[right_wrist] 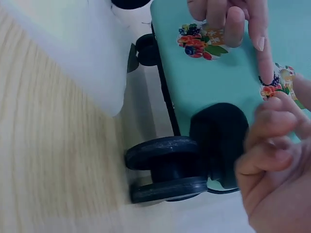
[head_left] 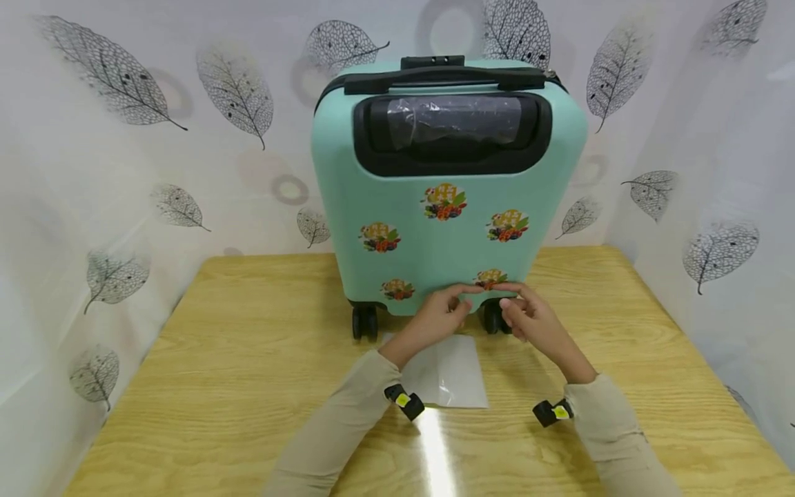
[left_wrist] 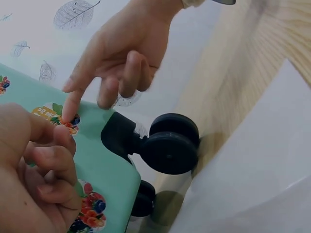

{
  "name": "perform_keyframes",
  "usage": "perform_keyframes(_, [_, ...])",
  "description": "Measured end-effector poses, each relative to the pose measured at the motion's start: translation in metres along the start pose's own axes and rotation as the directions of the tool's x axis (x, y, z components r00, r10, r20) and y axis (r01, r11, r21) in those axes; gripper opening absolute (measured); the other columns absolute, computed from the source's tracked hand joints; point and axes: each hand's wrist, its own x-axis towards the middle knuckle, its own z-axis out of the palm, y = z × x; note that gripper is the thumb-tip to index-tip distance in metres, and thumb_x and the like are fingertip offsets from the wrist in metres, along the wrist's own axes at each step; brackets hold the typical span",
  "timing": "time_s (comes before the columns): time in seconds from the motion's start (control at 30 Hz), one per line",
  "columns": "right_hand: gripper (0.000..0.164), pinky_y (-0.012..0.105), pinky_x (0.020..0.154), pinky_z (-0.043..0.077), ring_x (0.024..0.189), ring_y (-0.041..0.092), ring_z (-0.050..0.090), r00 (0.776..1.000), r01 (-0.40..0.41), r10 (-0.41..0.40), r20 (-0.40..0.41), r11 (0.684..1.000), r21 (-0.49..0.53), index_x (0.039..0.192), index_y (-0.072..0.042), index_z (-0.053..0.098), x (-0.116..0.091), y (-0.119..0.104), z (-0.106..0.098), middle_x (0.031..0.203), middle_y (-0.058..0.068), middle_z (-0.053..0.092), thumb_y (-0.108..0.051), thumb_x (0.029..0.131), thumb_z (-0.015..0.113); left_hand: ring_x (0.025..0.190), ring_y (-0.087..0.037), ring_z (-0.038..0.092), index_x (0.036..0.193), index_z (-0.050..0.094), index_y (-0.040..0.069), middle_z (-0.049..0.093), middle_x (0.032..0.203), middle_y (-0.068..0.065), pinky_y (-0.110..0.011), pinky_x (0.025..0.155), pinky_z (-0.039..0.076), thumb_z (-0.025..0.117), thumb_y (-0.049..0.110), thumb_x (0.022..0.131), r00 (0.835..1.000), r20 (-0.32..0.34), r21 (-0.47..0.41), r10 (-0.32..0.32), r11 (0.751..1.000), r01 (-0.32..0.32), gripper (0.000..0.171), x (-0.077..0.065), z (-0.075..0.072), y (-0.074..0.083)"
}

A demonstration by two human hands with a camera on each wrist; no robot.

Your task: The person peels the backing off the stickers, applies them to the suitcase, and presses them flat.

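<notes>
A mint-green suitcase (head_left: pixel 444 252) stands upright on the table with several round fruit stickers on its face. My left hand (head_left: pixel 442 312) presses the lower-right sticker (head_left: pixel 491 277) with a straight index finger, its other fingers bent and holding nothing. From the other side, the right hand (head_left: pixel 534 321) touches that sticker with its own extended index finger. Both index tips meet the sticker's lower part, as the right wrist view also shows on the sticker (right_wrist: pixel 272 92). The left wrist view has the left hand (left_wrist: pixel 36 170) partly covering the sticker (left_wrist: pixel 56 114).
On the wooden table (head_left: pixel 248 386), a whitish sheet (head_left: pixel 444 376) lies below the left forearm. Black wheels (head_left: pixel 364 322) support the suitcase, and its black handle recess (head_left: pixel 453 155) is near the top. Leaf-patterned sheeting (head_left: pixel 248 172) hangs behind and at the sides.
</notes>
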Motion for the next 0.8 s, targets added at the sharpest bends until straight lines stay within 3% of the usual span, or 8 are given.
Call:
perform_keyframes(0.13, [0.037, 0.04, 0.041, 0.033, 0.043, 0.012, 0.033, 0.997, 0.026, -0.027, 0.073, 1.0, 0.011, 0.137, 0.004, 0.036, 0.002, 0.005, 0.003, 0.071, 0.011, 0.045, -0.015, 0.106, 0.032, 0.049, -0.012, 0.039, 0.136, 0.054, 0.024, 0.055, 0.065, -0.005, -0.025, 0.047, 0.034, 0.047, 0.019, 0.102, 1.0, 0.009, -0.019, 0.013, 1.0, -0.013, 0.035, 0.001, 0.001, -0.003])
perform_keyframes(0.57, [0.037, 0.041, 0.043, 0.035, 0.045, 0.012, 0.036, 0.998, -0.032, 0.032, 0.055, 0.999, -0.001, 0.137, 0.001, 0.038, 0.002, 0.012, 0.006, 0.072, 0.006, 0.046, -0.02, 0.106, 0.034, 0.048, -0.011, 0.039, 0.138, 0.053, 0.019, 0.059, 0.078, -0.029, -0.024, 0.048, 0.034, 0.047, 0.017, 0.102, 1.0, 0.025, 0.004, 0.002, 1.0, -0.002, 0.036, 0.002, 0.003, -0.008])
perform_keyframes(0.67, [0.037, 0.038, 0.043, 0.037, 0.046, 0.014, 0.037, 0.998, -0.048, 0.049, 0.035, 0.998, -0.036, 0.138, 0.0, 0.039, 0.0, 0.01, 0.004, 0.072, 0.01, 0.047, -0.019, 0.106, 0.036, 0.049, -0.014, 0.041, 0.138, 0.053, 0.018, 0.059, 0.075, -0.025, -0.023, 0.048, 0.034, 0.048, 0.018, 0.102, 1.0, 0.021, 0.001, 0.015, 1.0, -0.015, 0.036, 0.001, 0.002, -0.01])
perform_keyframes(0.8, [0.037, 0.036, 0.045, 0.038, 0.047, 0.02, 0.039, 0.999, -0.016, 0.014, -0.034, 0.998, -0.054, 0.137, 0.002, 0.042, -0.006, 0.004, 0.0, 0.073, 0.009, 0.049, -0.017, 0.106, 0.036, 0.055, -0.02, 0.048, 0.138, 0.053, 0.023, 0.059, 0.074, -0.014, -0.024, 0.049, 0.036, 0.049, 0.022, 0.102, 0.999, -0.011, -0.02, 0.041, 0.999, -0.041, 0.036, -0.006, -0.003, -0.013])
